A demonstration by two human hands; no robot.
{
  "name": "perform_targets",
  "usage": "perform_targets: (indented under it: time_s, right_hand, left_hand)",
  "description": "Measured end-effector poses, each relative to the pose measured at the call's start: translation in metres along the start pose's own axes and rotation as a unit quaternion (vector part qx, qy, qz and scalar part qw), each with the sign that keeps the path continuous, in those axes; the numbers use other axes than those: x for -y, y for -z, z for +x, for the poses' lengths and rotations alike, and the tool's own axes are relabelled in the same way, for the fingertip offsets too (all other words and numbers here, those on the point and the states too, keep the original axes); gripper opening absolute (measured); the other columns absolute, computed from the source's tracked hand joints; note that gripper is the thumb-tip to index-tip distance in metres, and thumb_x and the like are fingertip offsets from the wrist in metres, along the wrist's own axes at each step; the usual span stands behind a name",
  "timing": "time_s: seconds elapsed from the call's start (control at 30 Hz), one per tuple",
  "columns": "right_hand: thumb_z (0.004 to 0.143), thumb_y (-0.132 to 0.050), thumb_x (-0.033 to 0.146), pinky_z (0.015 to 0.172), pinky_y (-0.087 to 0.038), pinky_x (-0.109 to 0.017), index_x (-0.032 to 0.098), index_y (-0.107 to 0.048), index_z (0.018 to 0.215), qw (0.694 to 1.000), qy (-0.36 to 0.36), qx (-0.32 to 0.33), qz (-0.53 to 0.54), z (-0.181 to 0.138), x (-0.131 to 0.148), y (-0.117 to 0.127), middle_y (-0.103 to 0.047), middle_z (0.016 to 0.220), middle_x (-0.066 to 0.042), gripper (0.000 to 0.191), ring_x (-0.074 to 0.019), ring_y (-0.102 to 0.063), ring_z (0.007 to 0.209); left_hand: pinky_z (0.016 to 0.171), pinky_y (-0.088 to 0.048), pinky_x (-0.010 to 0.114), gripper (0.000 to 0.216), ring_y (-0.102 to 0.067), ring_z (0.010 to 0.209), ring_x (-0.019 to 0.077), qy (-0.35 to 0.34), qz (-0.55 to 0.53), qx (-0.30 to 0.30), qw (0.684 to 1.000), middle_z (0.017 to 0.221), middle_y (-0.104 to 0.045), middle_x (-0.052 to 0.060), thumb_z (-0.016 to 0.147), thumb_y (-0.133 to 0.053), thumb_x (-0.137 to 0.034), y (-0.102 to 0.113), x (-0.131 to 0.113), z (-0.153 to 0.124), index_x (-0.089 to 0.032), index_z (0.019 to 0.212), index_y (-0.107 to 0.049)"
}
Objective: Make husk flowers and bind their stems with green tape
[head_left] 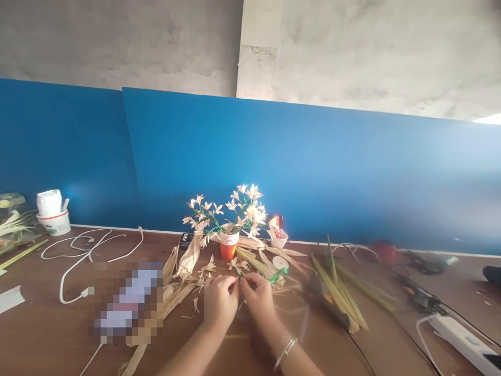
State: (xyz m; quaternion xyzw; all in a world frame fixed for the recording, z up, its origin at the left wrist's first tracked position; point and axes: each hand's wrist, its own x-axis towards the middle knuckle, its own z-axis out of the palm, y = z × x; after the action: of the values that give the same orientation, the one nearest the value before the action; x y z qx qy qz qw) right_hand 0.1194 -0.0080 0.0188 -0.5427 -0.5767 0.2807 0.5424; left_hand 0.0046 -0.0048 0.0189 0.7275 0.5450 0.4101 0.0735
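Evidently, in the head view, part of the work looks done: a spread of pale flowers (207,209) on green stems stands in the orange and white cup (228,250) near the blue panel (274,156). One small flower (236,264) is at the fingertips, in front of that cup, and seems only partly made. The left hand (217,302) has thumb and forefinger closed together, pinching near its green base; the right hand (258,300) pinches just beside it, its fingers nearly closed too, though the exact grip is hard to see. A green strip (278,275) lies by the right hand. What is left cannot be counted, but a loose flower (209,265) rests on the table (39,339) beyond the left hand, and plenty of dry husk (190,258) lies around the cup, apparently unused.
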Motion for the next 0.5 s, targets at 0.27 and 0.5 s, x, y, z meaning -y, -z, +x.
perform_targets:
  time_s: [0.27, 0.5]
  right_hand:
    - [0.068, -0.055, 0.026, 0.052, -0.037, -0.024, 0.018, -0.055, 0.058, 0.998, -0.032, 0.004, 0.063, 0.005, -0.001, 0.008, -0.052, 0.053, 0.002, 0.014, -0.0134, -0.045, 0.054]
    - [0.067, -0.058, 0.031, 0.046, -0.031, -0.022, 0.017, -0.053, 0.057, 0.988, -0.079, 0.062, 0.117, 0.011, -0.01, 0.014, -0.048, 0.049, 0.005, 0.018, -0.0091, -0.039, 0.046]
  left_hand:
    - [0.077, -0.043, 0.04, 0.026, -0.065, 0.079, 0.0266, -0.045, -0.076, 0.025, 0.996, 0.079, -0.073, 0.01, 0.082, -0.048, -0.017, 0.0, -0.003, -0.002, -0.019, 0.086, -0.073]
    - [0.075, -0.05, 0.034, 0.023, -0.068, 0.081, 0.0241, 0.187, -0.398, 0.111, 0.891, 0.08, -0.075, 0.006, 0.072, -0.059, -0.034, 0.002, 0.012, 0.016, -0.016, 0.078, -0.072]
